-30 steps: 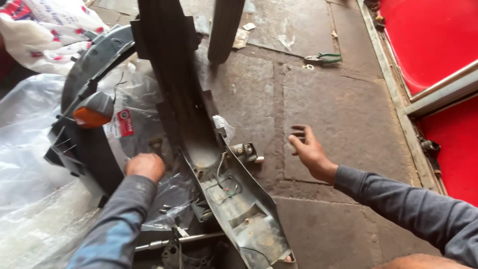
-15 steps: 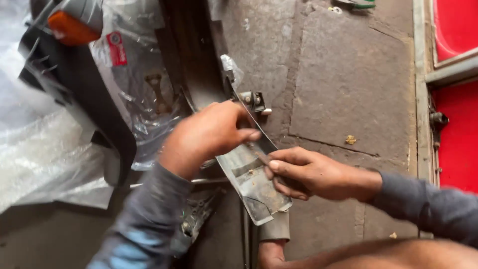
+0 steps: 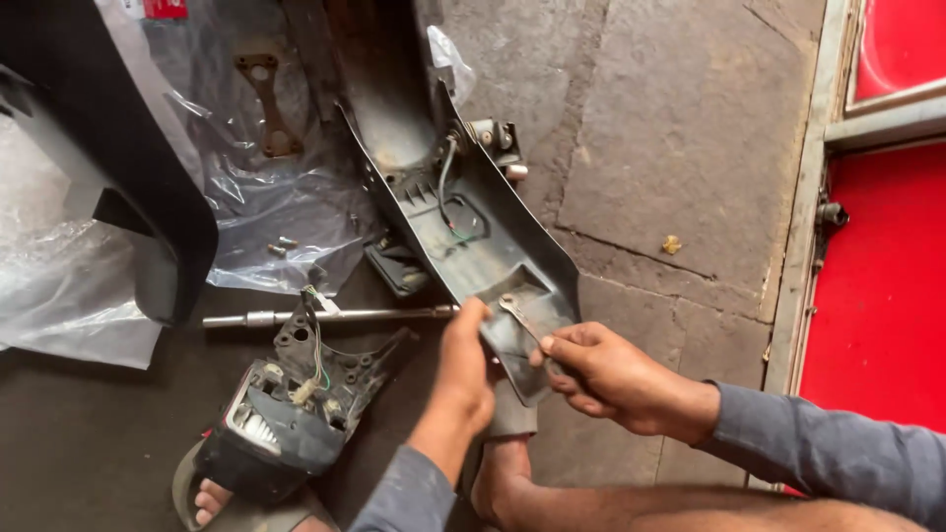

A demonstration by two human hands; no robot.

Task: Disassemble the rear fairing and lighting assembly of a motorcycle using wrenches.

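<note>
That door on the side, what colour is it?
Bright red, with a grey frame. The door shows best in the head view, right of the stone floor.

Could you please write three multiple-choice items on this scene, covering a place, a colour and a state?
1. Where does the metal rod lie?
A. on the floor left of the grey panel
B. on the red door
C. in the right hand

2. What colour is the door at the right?
A. blue
B. red
C. white

3. What is the right hand doing?
A. resting flat on the floor
B. holding a spanner
C. hanging free

Answers: 1 A, the rod lies on the floor beside the grey panel; 2 B, its panels are red; 3 B, the fingers grip a spanner at the panel's lower end, while the left hand holds the panel's edge.
</note>
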